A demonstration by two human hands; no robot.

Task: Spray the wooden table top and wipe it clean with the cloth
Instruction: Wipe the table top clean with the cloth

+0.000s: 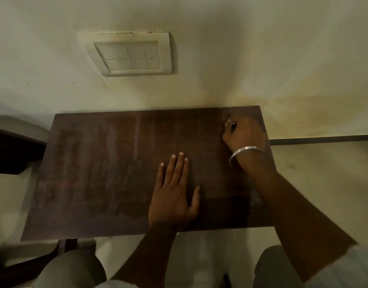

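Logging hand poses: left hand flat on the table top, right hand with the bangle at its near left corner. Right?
One slip: the head view shows the right hand with the bangle at the far right corner. Left hand flat on the table top, yes.

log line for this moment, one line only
left hand flat, open on wooden table top | right hand curled at far right corner, what it holds unclear

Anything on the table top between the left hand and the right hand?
Nothing. In the head view, only bare, streaky wood of the table top separates the flat left hand from the right hand.
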